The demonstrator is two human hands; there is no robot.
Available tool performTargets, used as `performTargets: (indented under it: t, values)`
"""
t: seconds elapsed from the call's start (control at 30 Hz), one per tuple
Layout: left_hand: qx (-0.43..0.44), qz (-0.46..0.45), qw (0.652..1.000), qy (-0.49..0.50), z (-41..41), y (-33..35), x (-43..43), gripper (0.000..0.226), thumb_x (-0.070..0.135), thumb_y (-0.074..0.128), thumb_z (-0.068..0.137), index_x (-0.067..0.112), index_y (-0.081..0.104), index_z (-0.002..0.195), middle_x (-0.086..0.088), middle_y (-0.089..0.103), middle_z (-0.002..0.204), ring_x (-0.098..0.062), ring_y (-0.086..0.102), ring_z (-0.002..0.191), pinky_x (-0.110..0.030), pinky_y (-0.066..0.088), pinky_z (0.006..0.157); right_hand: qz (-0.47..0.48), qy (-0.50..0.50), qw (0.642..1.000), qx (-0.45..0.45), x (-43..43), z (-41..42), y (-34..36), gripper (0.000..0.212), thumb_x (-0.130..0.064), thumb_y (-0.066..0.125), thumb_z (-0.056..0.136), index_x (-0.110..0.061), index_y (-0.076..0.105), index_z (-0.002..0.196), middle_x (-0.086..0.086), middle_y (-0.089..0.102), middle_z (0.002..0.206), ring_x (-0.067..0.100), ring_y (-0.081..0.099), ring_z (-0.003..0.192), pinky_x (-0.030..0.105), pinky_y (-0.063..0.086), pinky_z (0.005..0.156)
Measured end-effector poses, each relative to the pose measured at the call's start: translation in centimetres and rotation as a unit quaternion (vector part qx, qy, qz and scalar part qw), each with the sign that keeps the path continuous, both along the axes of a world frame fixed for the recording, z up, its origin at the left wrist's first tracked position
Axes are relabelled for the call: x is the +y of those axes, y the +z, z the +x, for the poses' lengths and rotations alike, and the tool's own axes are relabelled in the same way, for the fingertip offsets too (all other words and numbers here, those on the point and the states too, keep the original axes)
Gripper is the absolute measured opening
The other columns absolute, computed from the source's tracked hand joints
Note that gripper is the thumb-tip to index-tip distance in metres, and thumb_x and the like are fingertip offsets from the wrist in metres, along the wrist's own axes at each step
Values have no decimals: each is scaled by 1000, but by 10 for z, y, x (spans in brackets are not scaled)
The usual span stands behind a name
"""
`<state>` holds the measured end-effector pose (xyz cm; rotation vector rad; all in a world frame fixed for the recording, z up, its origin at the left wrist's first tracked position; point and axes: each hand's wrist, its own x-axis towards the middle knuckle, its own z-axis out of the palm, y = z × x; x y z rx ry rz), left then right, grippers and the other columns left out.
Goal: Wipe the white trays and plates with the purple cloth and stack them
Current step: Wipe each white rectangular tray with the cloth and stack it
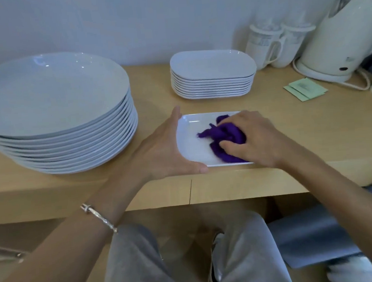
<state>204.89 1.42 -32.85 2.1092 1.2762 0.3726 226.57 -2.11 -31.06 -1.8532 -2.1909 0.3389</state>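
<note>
Now | R hand (253, 136) grips cloth (222, 134) (bunched) on tray (191, 129) | L hand (161, 151) holds edge

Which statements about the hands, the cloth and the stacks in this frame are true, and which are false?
1. The right hand presses the purple cloth onto a single white tray. True.
2. The left hand rests on the stack of round plates. False: it holds the left end of the white tray, to the right of that stack.
3. The stack of trays stands behind the white tray, apart from it. True.
4. The kettle stands at the left end of the counter. False: it is at the far right, next to two mugs.
</note>
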Motion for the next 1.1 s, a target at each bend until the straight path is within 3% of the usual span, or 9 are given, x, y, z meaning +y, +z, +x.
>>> performTargets:
  t: [0.17, 0.27, 0.33, 0.43, 0.57, 0.73, 0.9, 1.0, 1.1]
  values:
    - [-2, 16, 1000, -21, 1, 2, -3, 137, 67, 79, 41, 40, -4, 146, 24, 22, 148, 0, 29, 129, -26, 34, 102, 44, -234, 971, -22, 21, -28, -10, 52, -43, 50, 89, -13, 43, 132, 13, 35, 136, 33, 29, 127, 42, 26, 104]
    - [-42, 15, 999, -16, 1, 2, -2, 104, 56, 88, 41, 68, 13, 112, 53, 34, 111, 22, 41, 107, -11, 39, 92, 35, -149, 987, 45, 29, -83, -16, 51, -41, 48, 91, -12, 40, 133, 12, 34, 137, 31, 29, 127, 43, 27, 101]
    - [-49, 23, 999, -10, 0, 2, -2, 111, 49, 91, 42, 60, 11, 119, 65, 26, 96, 34, 36, 92, 4, 33, 78, 28, -41, 997, 60, 26, -88, -13, 40, -39, 51, 88, -21, 48, 124, 4, 42, 128, 28, 35, 118, 40, 31, 96]
    - [-29, 15, 999, 6, 1, 0, -1, 145, 69, 79, 31, 41, -7, 145, 53, 19, 128, 23, 33, 115, -10, 34, 95, 2, 95, 985, 143, 7, -57, 3, 13, -37, 62, 72, -27, 55, 76, -5, 57, 80, 20, 52, 80, 42, 44, 70]
    - [2, 23, 1000, 10, 3, 0, 0, 113, 68, 79, 33, 34, 23, 125, 21, 42, 124, -8, 49, 111, -39, 51, 86, -20, -18, 999, 33, 0, 7, 9, 34, -41, 64, 75, -23, 59, 103, -4, 54, 103, 20, 50, 99, 37, 42, 91]
    - [-5, 27, 1000, -9, 4, 4, -2, 109, 68, 78, 38, 38, 19, 125, 21, 40, 120, -11, 49, 107, -39, 52, 81, 42, -206, 977, -33, 27, -22, -9, 48, -40, 51, 87, -12, 44, 125, 12, 37, 134, 30, 30, 125, 42, 26, 102]
    - [-27, 13, 1000, 0, 1, 0, 0, 146, 62, 84, 40, 39, -13, 147, 55, 17, 124, 25, 35, 112, -9, 36, 89, 24, -28, 997, 61, 28, -85, -12, 42, -37, 52, 86, -17, 47, 122, 6, 43, 126, 27, 35, 118, 41, 31, 96]
    - [-12, 4, 1000, 12, 1, -3, 0, 156, 71, 78, 32, 35, -21, 147, 34, 9, 151, 11, 26, 132, -20, 33, 104, -11, 89, 982, 166, 7, -59, 4, 20, -35, 63, 75, -20, 57, 87, 0, 59, 89, 19, 54, 86, 42, 45, 74]
    - [3, 15, 1000, 5, 3, -1, 2, 148, 75, 76, 32, 36, -8, 147, 28, 23, 146, 1, 35, 129, -29, 40, 97, -59, 63, 989, 123, -1, -9, 14, 29, -37, 66, 68, -15, 63, 86, 3, 62, 86, 19, 57, 81, 45, 49, 76]
